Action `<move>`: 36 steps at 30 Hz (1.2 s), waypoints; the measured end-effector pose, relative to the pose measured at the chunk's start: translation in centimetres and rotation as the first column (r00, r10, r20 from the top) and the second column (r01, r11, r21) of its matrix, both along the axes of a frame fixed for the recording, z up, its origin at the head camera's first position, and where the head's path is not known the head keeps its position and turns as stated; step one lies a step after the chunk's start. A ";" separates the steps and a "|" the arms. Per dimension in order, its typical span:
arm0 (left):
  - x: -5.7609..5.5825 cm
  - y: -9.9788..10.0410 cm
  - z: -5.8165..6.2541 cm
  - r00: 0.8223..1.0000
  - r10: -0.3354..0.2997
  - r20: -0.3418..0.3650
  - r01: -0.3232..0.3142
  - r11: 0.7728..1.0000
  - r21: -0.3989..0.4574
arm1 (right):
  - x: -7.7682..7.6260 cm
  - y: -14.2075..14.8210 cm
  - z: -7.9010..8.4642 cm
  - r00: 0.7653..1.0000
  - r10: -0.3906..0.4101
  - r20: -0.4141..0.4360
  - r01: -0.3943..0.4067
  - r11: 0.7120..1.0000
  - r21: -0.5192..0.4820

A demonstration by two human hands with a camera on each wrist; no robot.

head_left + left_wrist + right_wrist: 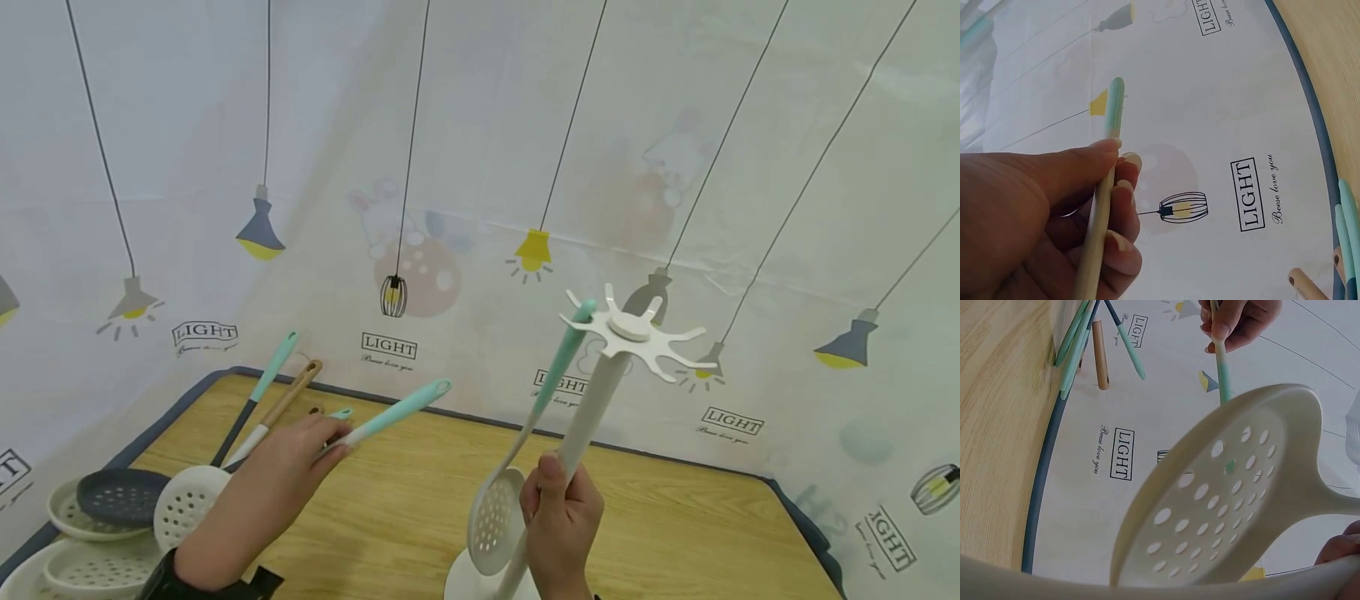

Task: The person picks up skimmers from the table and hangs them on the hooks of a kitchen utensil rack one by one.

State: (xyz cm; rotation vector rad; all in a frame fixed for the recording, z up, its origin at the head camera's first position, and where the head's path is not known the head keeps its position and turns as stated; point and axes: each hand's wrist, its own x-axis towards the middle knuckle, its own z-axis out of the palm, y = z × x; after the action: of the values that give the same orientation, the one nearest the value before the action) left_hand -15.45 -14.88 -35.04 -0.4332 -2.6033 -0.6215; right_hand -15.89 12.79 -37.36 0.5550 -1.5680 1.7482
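My left hand (303,450) pinches a mint-handled kitchen utensil (401,410) by its handle, thumb on top in the left wrist view. The pale shaft runs back behind the hand and forearm, which hide its far end. Upright but tilted, a white utensil stand (592,412) has its pole gripped by my right hand (558,521). Its top is a white ring of curved hooks (637,333). From a left-hand hook hangs a cream skimmer (498,521) with a mint handle, its perforated head beside the pole and close to my right hand.
At the table's left lie several skimmers, among them a dark grey one (123,497) and a white one (187,504). A wooden handle (296,387) and a mint handle (276,367) stick up behind them. The wooden table (675,517) has a dark blue edge against a lamp-printed backdrop.
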 end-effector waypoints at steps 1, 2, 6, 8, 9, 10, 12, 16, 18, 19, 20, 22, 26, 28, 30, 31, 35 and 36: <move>0.0 0.0 0.0 1.000 -0.003 -0.006 0.003 1.000 -0.002 | 0.0 0.0 0.0 1.000 0.000 0.000 0.000 1.000 -0.001; 0.0 0.1 0.0 1.000 -0.003 -0.006 0.003 1.000 -0.004 | 0.0 0.0 0.0 1.000 -0.001 0.002 0.001 1.000 -0.002; 0.1 0.2 0.2 1.000 -0.025 0.011 0.025 1.000 0.004 | 0.1 0.1 0.0 1.000 -0.008 0.007 0.008 1.000 -0.005; 0.3 0.3 0.3 0.999 -0.032 0.011 0.032 0.999 0.005 | 0.1 0.0 0.0 1.000 -0.009 0.009 0.009 1.000 -0.010; 0.4 0.4 0.4 0.999 -0.036 0.008 0.035 0.999 0.006 | 0.1 0.0 0.0 1.000 -0.006 0.006 0.006 1.000 -0.014; 0.5 0.5 0.5 0.999 -0.035 0.006 0.035 0.999 0.006 | 0.1 0.0 0.0 1.000 -0.002 0.000 0.002 1.000 -0.019; 0.7 0.7 0.7 0.999 -0.032 -0.004 0.032 0.999 0.004 | 0.1 0.0 0.0 1.000 0.005 -0.008 -0.005 1.000 -0.027; 1.3 1.0 1.1 0.998 -0.040 -0.038 0.040 0.999 0.010 | 0.1 0.0 0.0 1.000 0.006 -0.017 -0.006 1.000 -0.030; 1.5 1.2 1.3 0.997 -0.047 -0.064 0.048 0.999 0.013 | 0.1 0.0 0.1 1.000 0.004 -0.019 -0.005 1.000 -0.028; 1.6 1.2 1.3 0.996 -0.050 -0.073 0.051 0.999 0.015 | 0.1 0.0 0.1 1.000 0.005 -0.021 -0.006 1.000 -0.029; 1.7 1.3 1.4 0.995 -0.051 -0.081 0.052 0.998 0.017 | 0.1 0.0 0.1 1.000 0.005 -0.023 -0.006 1.000 -0.029; 1.8 1.4 1.6 0.995 -0.049 -0.088 0.051 0.998 0.022 | 0.1 0.0 0.1 1.000 0.005 -0.023 -0.006 1.000 -0.029; 2.1 1.5 1.8 0.996 -0.036 -0.083 0.040 0.998 0.040 | 0.2 0.0 0.2 1.000 0.003 -0.018 -0.004 1.000 -0.028; 2.2 1.6 1.9 0.996 -0.041 -0.084 0.045 0.998 0.053 | 0.2 0.0 0.2 1.000 0.001 -0.014 -0.001 1.000 -0.026; 2.3 1.7 1.9 0.995 -0.052 -0.091 0.058 0.996 0.068 | 0.2 0.0 0.2 1.000 0.001 -0.012 -0.002 1.000 -0.027; 2.4 1.7 2.0 0.994 -0.059 -0.094 0.066 0.995 0.076 | 0.1 0.0 0.1 1.000 0.002 -0.012 -0.003 1.000 -0.027; 2.7 1.9 2.2 0.992 -0.072 -0.105 0.082 0.992 0.097 | 0.1 0.0 0.1 1.000 0.004 -0.011 -0.004 1.000 -0.029; 2.7 2.0 2.2 0.992 -0.071 -0.107 0.082 0.992 0.101 | 0.1 0.0 0.1 1.000 0.006 -0.012 -0.006 1.000 -0.029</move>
State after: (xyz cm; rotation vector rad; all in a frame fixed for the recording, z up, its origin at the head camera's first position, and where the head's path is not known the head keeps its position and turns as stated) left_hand -12.72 -12.89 -32.84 -0.5189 -2.4532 -0.7387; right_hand -15.79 12.76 -37.24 0.5555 -1.5314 1.7660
